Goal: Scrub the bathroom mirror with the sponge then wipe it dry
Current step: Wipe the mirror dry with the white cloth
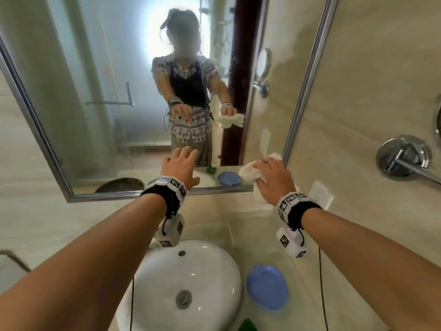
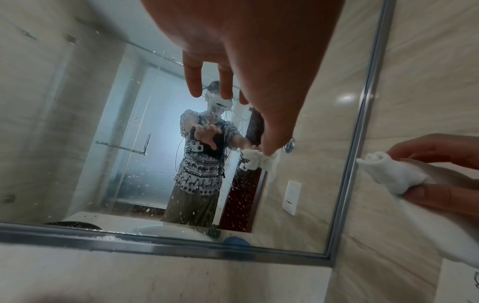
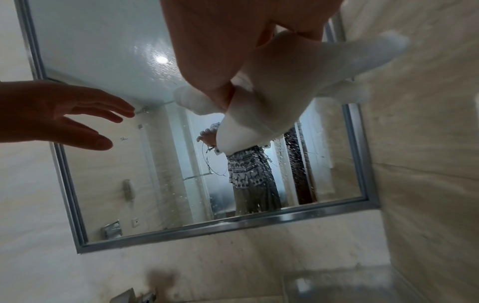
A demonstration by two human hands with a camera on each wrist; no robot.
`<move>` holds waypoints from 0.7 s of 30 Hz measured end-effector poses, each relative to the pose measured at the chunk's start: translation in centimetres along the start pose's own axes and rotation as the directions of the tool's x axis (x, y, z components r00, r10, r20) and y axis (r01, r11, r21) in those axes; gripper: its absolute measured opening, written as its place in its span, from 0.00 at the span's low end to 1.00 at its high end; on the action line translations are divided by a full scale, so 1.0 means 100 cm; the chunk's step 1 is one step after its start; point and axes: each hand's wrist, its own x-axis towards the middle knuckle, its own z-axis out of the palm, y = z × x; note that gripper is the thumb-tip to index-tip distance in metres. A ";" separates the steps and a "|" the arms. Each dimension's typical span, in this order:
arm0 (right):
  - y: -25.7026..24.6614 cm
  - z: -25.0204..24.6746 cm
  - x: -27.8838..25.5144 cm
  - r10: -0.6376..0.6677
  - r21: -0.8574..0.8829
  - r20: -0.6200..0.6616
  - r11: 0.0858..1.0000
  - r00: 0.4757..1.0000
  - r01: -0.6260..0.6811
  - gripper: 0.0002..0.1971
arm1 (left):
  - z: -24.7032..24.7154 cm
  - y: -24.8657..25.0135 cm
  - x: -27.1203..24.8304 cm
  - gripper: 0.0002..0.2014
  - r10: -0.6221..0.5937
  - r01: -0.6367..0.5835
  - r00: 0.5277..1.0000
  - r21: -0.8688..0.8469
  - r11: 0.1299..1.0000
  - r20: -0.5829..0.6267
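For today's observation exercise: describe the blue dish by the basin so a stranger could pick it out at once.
Start at the round white basin below the mirror. Just to its right, on the pale counter, lies the blue dish. It is the only blue, shallow, oval thing there, unlike the white cloth held in the right hand.
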 end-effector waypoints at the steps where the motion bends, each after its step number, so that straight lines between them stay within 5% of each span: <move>1: 0.010 0.000 -0.004 0.014 0.004 0.002 1.000 1.000 -0.014 0.21 | 0.003 0.009 0.000 0.41 0.004 -0.004 1.000 0.004 1.000 -0.004; 14: 0.094 0.069 0.029 0.173 0.198 -0.021 0.966 0.985 -0.166 0.19 | 0.077 0.054 0.069 0.47 0.020 -0.019 1.000 0.055 0.998 -0.015; 21: 0.120 0.096 0.106 0.127 0.236 -0.278 0.970 0.952 -0.060 0.20 | 0.154 0.053 0.119 0.59 0.044 -0.038 0.999 0.240 0.970 -0.018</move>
